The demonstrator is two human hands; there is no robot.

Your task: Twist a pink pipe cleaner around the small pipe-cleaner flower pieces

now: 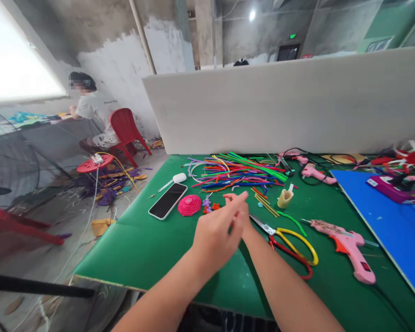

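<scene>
My left hand (214, 230) crosses in front of my right hand (245, 216) above the green table, and the two touch. The left fingers are stretched out across the right hand, with no object visible in them. Most of the right fingers are hidden behind the left; one fingertip shows beyond it. Beside the right wrist lie scissors (270, 230) with one yellow and one red handle. Small purple and orange flower shapes (215, 207) lie just beyond the left hand. Left of them sit a pink coiled disc (189, 205) and a phone (168, 201) with a dark screen.
A pile of coloured pipe cleaners (238, 173) spreads at the table's back. At right lie a pink glue gun (349, 242), a second glue gun (318, 174) and a blue board (383, 221). A beige cup-like piece (285, 198) stands mid-table. Another person (97, 108) sits at far left.
</scene>
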